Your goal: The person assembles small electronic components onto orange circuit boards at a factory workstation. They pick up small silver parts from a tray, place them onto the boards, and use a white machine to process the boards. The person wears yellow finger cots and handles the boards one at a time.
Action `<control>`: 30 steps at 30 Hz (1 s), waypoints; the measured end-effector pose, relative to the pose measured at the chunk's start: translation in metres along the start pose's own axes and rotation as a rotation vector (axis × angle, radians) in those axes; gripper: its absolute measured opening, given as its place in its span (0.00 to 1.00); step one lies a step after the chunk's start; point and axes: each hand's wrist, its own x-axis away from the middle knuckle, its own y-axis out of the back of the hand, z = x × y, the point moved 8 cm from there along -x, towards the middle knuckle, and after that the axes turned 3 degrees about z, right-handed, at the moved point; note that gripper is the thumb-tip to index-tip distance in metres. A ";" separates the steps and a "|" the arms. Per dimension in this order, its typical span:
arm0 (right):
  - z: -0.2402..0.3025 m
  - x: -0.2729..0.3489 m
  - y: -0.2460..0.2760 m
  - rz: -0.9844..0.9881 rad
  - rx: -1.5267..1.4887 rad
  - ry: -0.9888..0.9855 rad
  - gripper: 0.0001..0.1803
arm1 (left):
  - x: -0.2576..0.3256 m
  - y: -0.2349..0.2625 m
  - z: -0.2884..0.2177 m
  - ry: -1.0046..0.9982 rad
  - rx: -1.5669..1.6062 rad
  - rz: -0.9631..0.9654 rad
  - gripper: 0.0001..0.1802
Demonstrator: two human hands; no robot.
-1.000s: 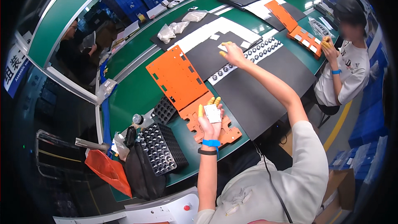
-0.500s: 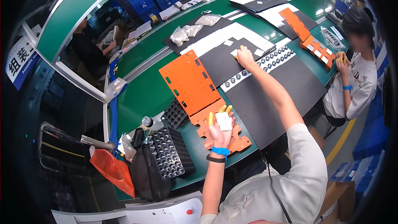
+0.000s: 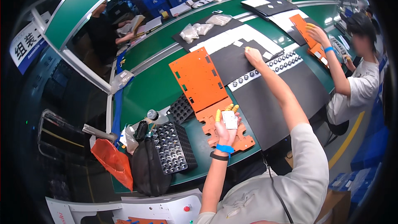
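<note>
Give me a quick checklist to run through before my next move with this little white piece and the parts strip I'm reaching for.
1. White piece in left hand: ok, the small white rectangular piece rests in the palm, yellow finger cots on.
2. Right hand at the black mat: ok, fingertips touch its far edge.
3. Strip of round parts: ok, it lies just near of that hand, uncovered.
4. Orange fixture: ok, flat on the green table.
5. Whether the right hand grips anything: cannot tell.
6. Co-worker's hands: ok, apart on another orange plate.
</note>
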 end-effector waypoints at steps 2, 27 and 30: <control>0.002 0.000 -0.003 -0.013 -0.061 -0.057 0.06 | 0.000 0.005 -0.004 -0.026 0.006 0.013 0.32; 0.185 0.163 0.261 0.032 -0.547 0.746 0.15 | 0.017 -0.038 -0.012 -0.036 0.185 0.017 0.33; 0.205 0.197 0.268 0.084 -0.445 0.940 0.18 | 0.022 -0.029 -0.011 -0.053 0.110 0.064 0.31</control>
